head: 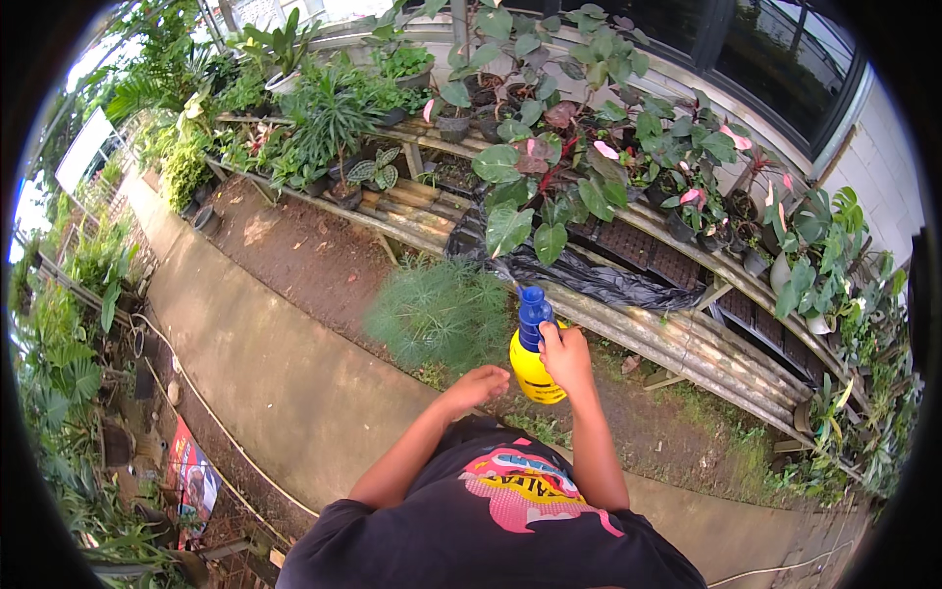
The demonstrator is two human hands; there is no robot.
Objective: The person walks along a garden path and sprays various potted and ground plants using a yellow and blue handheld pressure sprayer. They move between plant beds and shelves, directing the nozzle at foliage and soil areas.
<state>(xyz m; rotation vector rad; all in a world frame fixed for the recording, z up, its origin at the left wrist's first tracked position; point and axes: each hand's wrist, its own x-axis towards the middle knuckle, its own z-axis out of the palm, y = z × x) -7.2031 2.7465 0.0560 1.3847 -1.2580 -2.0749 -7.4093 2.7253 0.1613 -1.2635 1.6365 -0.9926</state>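
Observation:
My right hand (567, 358) grips the handle of a yellow pump sprayer bottle (531, 372) with a blue top (533, 313). The sprayer is held in front of my body, its blue head towards the plant bench. A fine streak near the nozzle may be spray. Just left of the bottle, my left hand (478, 386) is empty, fingers loosely bent and apart from the bottle. Beyond the sprayer stands a leafy potted plant (544, 191) with large green leaves and red stems. A feathery green plant (441, 313) grows low to the left of the bottle.
Tiered benches of corrugated sheet (633, 324) carry several potted plants. Black plastic sheeting (611, 280) drapes over a bench near dark seedling trays (625, 243). A concrete path (294, 353) runs beneath me, with a pale hose (221, 427) along its left edge. A window (780, 66) stands behind.

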